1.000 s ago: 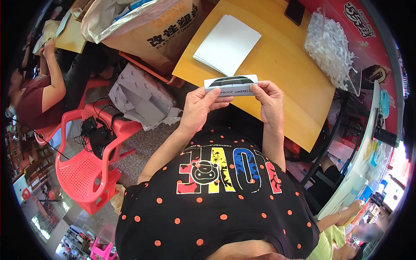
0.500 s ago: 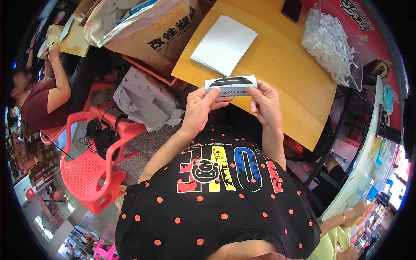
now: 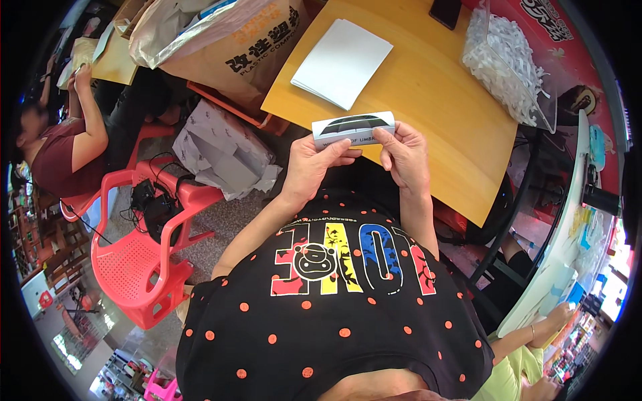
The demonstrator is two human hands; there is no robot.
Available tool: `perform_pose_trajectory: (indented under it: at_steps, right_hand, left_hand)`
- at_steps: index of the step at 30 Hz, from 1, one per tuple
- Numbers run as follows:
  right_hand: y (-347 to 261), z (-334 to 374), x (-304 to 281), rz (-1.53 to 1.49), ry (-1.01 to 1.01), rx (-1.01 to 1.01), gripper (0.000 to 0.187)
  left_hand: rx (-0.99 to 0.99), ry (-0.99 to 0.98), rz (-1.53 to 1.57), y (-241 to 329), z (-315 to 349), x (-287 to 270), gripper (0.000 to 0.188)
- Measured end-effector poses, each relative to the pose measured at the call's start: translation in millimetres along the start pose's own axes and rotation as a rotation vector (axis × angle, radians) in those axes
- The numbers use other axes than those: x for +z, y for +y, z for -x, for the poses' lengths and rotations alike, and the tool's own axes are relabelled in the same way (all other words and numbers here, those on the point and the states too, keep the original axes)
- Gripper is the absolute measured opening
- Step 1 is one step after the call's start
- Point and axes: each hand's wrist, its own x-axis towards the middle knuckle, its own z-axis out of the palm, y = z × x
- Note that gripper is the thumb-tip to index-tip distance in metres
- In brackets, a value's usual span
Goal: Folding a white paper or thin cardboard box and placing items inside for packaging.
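While thumbs [image 3: 336, 150] are laid on its near face, a card [image 3: 354, 124] is held.
Its left end is pinched by the left hand [image 3: 309, 162], its right by the right hand [image 3: 409, 159].

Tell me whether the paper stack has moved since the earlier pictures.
No: the paper stack lies where it did on the yellow table; both drifted slightly upward in view.

Table [image 3: 435, 123], one, yellow wood-toned top; carries: white sheets [image 3: 342, 63], one loosely squared stack, near left edge; dark phone [image 3: 445, 11], one, flat, far side; clear bin [image 3: 549, 112], one, right side, holds white strips [image 3: 505, 63]. Floor [image 3: 227, 230], speckled grey; bears red plastic armchair [image 3: 127, 260].
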Motion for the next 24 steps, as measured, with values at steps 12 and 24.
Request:
perform_pose_trajectory:
  at_steps: [12,24]
  right_hand:
    - [-15.3,12.3,2.2,0.361,0.202,-0.179,0.025]
    - [-20.6,9.6,-7.5,1.180,-0.088,-0.775,0.021]
  left_hand:
    - [0.141,0.025,-0.041,-4.4,-7.1,-5.2,0.023]
    - [0.474,0.054,-0.597,2.1,-3.0,-7.8,0.020]
